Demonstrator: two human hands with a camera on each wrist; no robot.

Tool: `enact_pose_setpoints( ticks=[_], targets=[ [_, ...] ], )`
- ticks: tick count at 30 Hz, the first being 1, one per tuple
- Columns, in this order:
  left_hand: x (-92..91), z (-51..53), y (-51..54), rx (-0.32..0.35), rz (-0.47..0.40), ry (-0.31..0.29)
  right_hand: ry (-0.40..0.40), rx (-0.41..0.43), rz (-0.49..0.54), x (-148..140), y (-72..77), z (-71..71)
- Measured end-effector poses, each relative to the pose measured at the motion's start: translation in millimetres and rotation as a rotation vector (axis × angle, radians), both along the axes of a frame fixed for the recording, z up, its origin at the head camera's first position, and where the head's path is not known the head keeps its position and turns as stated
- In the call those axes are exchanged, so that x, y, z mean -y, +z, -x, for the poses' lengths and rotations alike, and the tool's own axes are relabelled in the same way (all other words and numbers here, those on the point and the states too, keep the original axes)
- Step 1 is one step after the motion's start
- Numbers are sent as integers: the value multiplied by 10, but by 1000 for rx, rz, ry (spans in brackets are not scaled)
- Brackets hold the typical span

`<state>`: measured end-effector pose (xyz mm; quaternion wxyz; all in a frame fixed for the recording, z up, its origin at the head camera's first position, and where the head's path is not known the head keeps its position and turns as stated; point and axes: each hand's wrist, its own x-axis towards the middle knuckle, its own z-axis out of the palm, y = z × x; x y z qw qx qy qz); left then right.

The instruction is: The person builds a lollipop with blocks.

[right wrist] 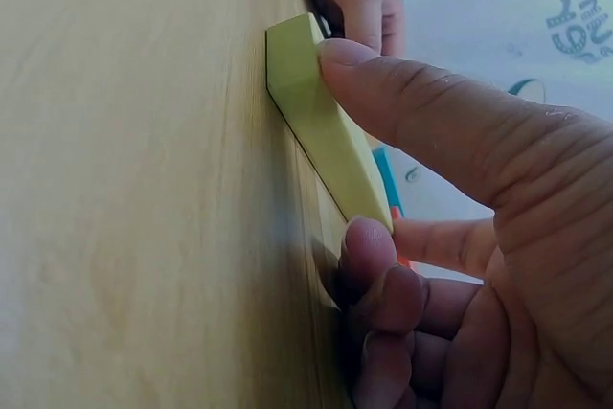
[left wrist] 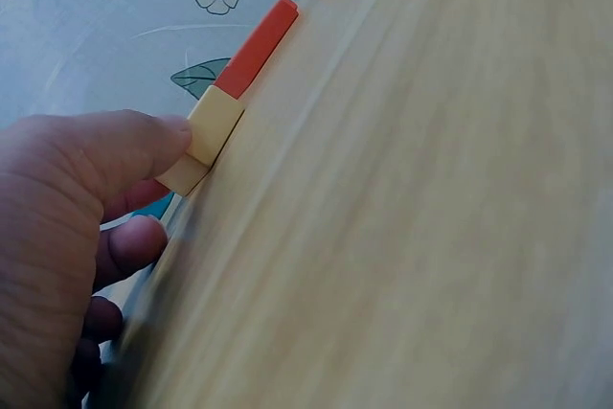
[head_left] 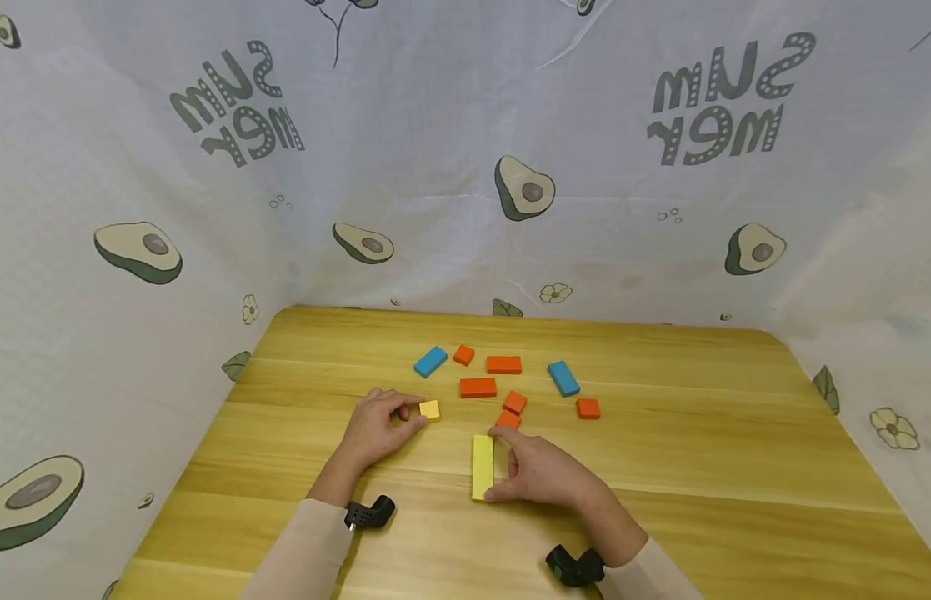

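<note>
Left hand [head_left: 377, 427] pinches small yellow block [head_left: 430, 409] between thumb and index finger on tabletop [head_left: 705, 433]; rightward, long yellow block [head_left: 482, 468] lies gripped end to end by right hand [head_left: 546, 472], thumb at near end, index finger at far.

1. Place: a curtained-off tabletop station, domestic in its furnishings; whether it stands in a home, lab or office cannot be told.
2. Enclosure: white cloth [head_left: 435, 108], hung beyond the table's far edge and along both sides, softly creased, screening off the room behind.
3. Print: avocado halves [head_left: 525, 188], pale flowers [head_left: 894, 428], green leaves and grey "summer" lettering [head_left: 720, 100] (reading in reverse; a cheerful, household sort of pattern).
4. Surface: one table [head_left: 705, 450], yellowish wood grain, far corners rounded.
5. Apparatus: small black devices [head_left: 371, 512], one at each wrist, suggesting a recording set-up.
</note>
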<state>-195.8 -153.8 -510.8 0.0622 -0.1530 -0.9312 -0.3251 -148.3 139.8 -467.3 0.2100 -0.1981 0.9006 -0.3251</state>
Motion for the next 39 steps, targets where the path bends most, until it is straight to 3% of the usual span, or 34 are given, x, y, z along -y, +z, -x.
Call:
enact_pose_setpoints(
  ticks=[10, 17, 26, 39],
  targets=[
    [0, -7, -19, -16, 5, -19, -12, 15, 1, 5, -3, -7],
    [-23, -47, 15, 9, -19, -51, -27, 28, 1, 21, -8, -16],
    [-58, -67, 6, -31, -17, -70, -51, 42, 5, 28, -9, -27],
    [-127, -85, 18, -8, -63, -89, -49, 38, 10, 28, -15, -32]
  ],
)
